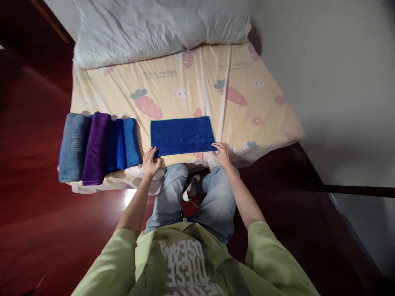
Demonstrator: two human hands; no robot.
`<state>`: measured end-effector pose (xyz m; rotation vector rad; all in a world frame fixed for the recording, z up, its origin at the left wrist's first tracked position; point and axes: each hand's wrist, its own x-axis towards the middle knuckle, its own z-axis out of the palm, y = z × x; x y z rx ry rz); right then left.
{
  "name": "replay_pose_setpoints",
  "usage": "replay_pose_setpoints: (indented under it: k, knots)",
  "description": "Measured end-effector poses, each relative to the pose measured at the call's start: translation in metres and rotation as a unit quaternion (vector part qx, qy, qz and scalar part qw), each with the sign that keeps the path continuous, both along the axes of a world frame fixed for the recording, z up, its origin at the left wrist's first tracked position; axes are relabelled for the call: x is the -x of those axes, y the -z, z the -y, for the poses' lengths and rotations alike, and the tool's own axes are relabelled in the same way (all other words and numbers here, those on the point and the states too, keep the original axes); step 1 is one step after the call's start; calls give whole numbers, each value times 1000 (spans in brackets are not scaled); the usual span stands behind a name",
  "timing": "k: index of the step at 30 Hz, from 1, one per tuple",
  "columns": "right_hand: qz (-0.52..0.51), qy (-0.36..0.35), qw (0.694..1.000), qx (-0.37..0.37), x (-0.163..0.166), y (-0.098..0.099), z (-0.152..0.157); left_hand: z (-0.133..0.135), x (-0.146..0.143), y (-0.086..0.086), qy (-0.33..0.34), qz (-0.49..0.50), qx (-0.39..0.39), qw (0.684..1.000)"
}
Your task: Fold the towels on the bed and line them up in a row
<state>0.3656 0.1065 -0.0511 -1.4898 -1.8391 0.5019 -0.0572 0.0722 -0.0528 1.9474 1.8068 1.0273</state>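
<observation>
A dark blue towel with a thin green edge lies flat on the bed, and a narrow strip along its near side is turned over. At its near left corner, my left hand is closed with thumb and fingers on the cloth. My right hand pinches the near right corner in the same way. To the left sit several rolled towels side by side: a thick grey-blue roll, a purple roll, and blue rolls beside them.
The bed has a yellow sheet printed with carrots and rabbits, wrinkled near the middle. A pale grey quilt is heaped at the back. A white wall stands to the right. Dark red floor borders the bed's left side.
</observation>
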Motion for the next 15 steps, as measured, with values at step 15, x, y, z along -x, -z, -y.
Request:
replay_pose_setpoints:
  k: [15]
  knots:
    - [-101, 22, 995, -15, 4, -2, -8, -8, 8, 14, -48, 103, -22, 993]
